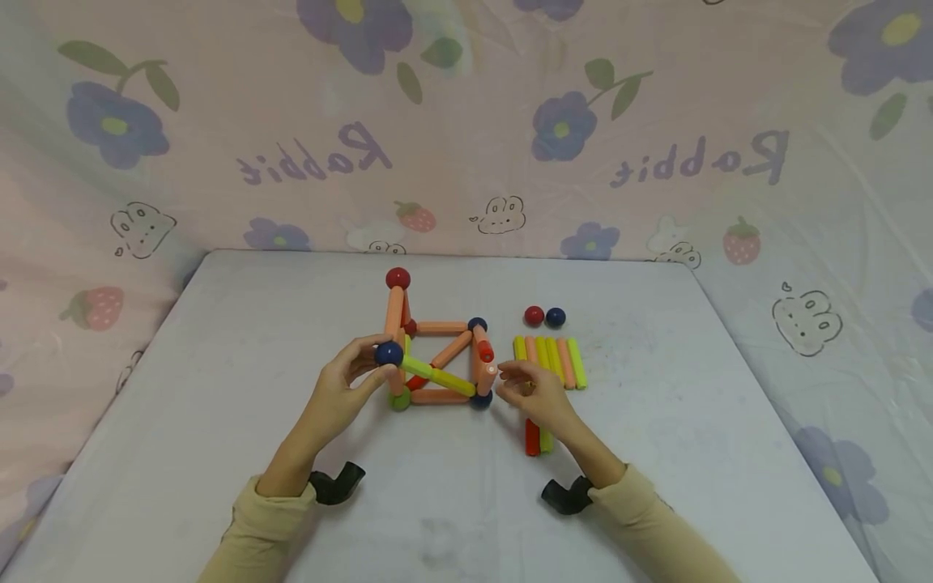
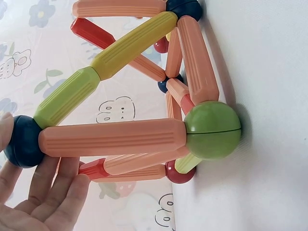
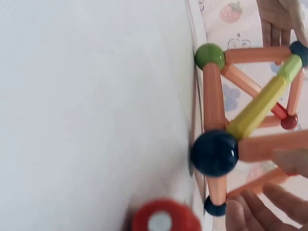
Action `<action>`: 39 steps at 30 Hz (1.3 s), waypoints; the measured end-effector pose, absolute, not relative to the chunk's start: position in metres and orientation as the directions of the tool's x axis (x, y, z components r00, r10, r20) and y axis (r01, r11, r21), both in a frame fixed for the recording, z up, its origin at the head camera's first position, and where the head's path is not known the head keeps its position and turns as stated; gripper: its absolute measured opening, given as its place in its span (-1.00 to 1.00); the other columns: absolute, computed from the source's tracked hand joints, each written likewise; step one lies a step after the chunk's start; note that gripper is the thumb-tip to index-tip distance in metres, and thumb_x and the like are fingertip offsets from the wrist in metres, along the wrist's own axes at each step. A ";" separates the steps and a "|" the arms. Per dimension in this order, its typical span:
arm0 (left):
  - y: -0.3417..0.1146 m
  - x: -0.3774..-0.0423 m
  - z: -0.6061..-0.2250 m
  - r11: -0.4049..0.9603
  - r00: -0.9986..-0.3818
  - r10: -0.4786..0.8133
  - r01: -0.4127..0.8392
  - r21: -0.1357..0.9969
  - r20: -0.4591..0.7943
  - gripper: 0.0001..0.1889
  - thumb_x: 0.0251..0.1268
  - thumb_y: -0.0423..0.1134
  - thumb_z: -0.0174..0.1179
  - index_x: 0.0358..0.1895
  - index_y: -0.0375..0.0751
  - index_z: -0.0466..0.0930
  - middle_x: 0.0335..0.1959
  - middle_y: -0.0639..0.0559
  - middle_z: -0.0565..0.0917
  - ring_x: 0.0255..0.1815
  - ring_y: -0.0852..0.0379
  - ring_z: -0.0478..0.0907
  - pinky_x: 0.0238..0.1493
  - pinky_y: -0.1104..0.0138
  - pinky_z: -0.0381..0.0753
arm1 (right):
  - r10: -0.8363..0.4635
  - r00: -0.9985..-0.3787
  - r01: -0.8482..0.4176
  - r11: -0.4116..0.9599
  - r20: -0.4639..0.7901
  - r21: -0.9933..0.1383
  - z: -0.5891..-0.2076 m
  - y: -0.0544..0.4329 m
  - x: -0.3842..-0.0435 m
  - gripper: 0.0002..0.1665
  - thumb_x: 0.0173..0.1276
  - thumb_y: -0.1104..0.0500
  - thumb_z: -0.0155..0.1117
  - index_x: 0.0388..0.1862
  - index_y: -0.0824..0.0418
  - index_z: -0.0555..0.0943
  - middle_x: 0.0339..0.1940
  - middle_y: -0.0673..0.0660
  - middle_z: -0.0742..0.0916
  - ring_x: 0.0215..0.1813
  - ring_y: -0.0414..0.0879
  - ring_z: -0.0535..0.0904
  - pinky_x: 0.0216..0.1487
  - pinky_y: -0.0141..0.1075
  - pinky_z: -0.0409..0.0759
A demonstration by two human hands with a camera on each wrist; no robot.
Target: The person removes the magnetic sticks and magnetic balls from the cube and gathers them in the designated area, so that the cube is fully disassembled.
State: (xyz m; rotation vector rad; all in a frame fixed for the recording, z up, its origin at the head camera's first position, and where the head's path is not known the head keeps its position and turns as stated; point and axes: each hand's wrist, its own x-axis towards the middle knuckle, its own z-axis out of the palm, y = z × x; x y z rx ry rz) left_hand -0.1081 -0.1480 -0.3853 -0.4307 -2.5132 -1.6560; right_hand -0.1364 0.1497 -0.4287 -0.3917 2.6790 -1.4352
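Observation:
A frame of magnetic sticks and balls stands mid-table. My left hand [image 1: 342,389] holds the dark blue ball [image 1: 389,354] atop its near-left orange upright [image 2: 113,138], which rises from a green ball [image 2: 212,130]. From the dark blue ball, a light green stick [image 2: 66,96] and a yellow stick [image 2: 134,45] slope in line down to the near-right dark blue ball [image 3: 214,153]. Beside the near-right orange upright [image 1: 487,377], my right hand [image 1: 541,395] has its fingers loosely bent, nothing visibly gripped. Whether a fingertip touches that upright cannot be told.
Right of the frame lie a red ball [image 1: 534,316], a dark blue ball [image 1: 556,317] and a row of several sticks [image 1: 561,362]. Nearer, a red stick [image 1: 533,437] lies against a yellow-green stick [image 1: 546,440]. A tall post with a red ball [image 1: 398,278] rises at the frame's back left.

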 end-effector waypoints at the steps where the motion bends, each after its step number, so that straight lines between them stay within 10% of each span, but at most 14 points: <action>1: -0.148 -0.108 -0.386 0.370 -0.955 0.178 0.287 0.884 0.235 -0.56 0.32 -0.32 0.18 0.24 -0.31 0.41 0.08 -0.22 0.59 0.00 0.53 0.47 0.26 0.28 0.56 | -0.281 -0.958 -0.203 0.519 0.059 -0.830 -0.429 0.146 -0.136 -0.59 0.23 0.26 0.36 0.06 0.32 0.59 -0.08 0.26 0.74 -0.06 0.06 0.65 -0.10 -0.39 0.69; 10: -0.149 -0.110 -0.388 0.353 -0.951 0.181 0.302 0.885 0.252 -0.56 0.32 -0.31 0.19 0.24 -0.33 0.41 0.05 -0.24 0.59 -0.01 0.59 0.44 0.16 0.74 0.43 | -0.342 -0.929 -0.309 0.512 0.139 -0.801 -0.427 0.125 -0.131 -0.79 0.23 0.31 0.35 -0.17 0.36 0.60 -0.17 0.26 0.74 -0.07 0.09 0.66 -0.09 -0.19 0.73; 23: -0.148 -0.109 -0.386 0.376 -0.957 0.176 0.283 0.882 0.232 -0.56 0.32 -0.31 0.19 0.24 -0.30 0.42 0.08 -0.21 0.60 0.01 0.50 0.48 0.26 0.17 0.54 | -0.348 -0.910 -0.389 0.521 0.228 -0.760 -0.430 0.124 -0.126 -0.95 0.32 0.32 0.24 -0.31 0.31 0.55 -0.19 0.23 0.75 -0.08 0.03 0.69 0.02 -0.14 0.71; 31: -0.149 -0.110 -0.388 0.347 -0.951 0.182 0.299 0.889 0.249 -0.54 0.30 -0.33 0.21 0.24 -0.33 0.40 0.04 -0.24 0.59 -0.02 0.62 0.44 0.16 0.76 0.41 | -0.265 -0.946 -0.302 0.522 0.185 -0.798 -0.428 0.129 -0.132 -0.89 0.37 0.27 0.20 -0.22 0.32 0.52 -0.20 0.22 0.73 -0.11 0.04 0.68 -0.06 -0.22 0.73; 39: -0.148 -0.109 -0.387 0.346 -0.950 0.183 0.302 0.888 0.252 -0.56 0.32 -0.33 0.19 0.24 -0.33 0.41 0.06 -0.25 0.59 -0.01 0.59 0.45 0.15 0.75 0.41 | -0.224 -0.965 -0.238 0.516 0.139 -0.823 -0.423 0.145 -0.135 -0.88 0.34 0.30 0.24 -0.27 0.31 0.48 -0.09 0.31 0.67 -0.11 0.05 0.64 -0.12 -0.35 0.72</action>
